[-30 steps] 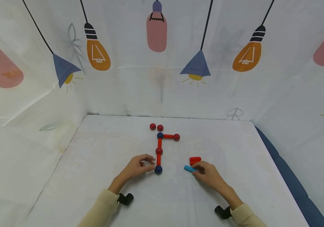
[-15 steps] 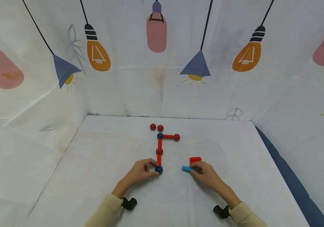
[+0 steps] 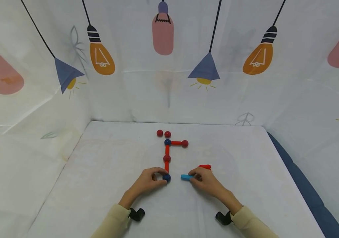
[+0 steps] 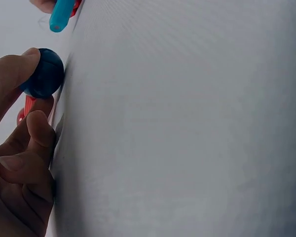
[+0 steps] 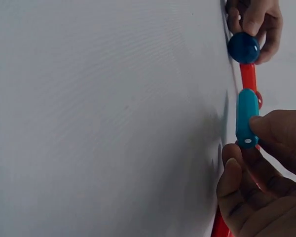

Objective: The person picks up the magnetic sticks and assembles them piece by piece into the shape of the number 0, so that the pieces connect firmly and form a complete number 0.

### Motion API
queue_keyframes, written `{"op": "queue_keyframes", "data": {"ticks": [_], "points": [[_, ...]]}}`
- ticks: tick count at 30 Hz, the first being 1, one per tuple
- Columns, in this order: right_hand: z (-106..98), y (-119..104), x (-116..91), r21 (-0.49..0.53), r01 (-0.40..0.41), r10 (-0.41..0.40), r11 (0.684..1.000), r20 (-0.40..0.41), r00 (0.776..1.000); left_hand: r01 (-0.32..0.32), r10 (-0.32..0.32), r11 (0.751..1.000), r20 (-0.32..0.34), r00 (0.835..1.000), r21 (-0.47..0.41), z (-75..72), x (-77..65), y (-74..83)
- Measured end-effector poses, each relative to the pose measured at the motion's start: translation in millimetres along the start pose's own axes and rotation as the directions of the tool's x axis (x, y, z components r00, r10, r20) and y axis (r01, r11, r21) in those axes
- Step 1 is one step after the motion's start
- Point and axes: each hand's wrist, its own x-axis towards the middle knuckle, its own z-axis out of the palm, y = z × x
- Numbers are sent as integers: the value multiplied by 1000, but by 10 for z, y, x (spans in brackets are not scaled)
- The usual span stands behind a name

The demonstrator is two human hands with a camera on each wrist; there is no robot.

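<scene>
Between its thumb and fingers my left hand pinches the near blue ball, which ends a chain lying on the table. From that ball a red rod runs to a red ball, then another red rod to a far blue ball. A sideways red rod links it to a red ball on the right. My right hand pinches a light-blue rod by one end; its free end points at the near blue ball, with a gap between them.
Two loose red balls, a left one and a right one, lie beyond the chain. Red rods lie behind my right hand, partly hidden by it. A white sheet printed with lamps hangs behind the white table.
My right hand has moved left with the light-blue rod, bringing it closer to the near blue ball. My left hand has shifted slightly right and closed its fingers on that ball.
</scene>
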Motion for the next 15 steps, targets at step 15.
{"op": "queue_keyframes", "data": {"ticks": [15], "points": [[116,-92,132,-20,20,-19,1000,39,999,27,-27,999,-15,1000,-26,8,-2,-36]]}}
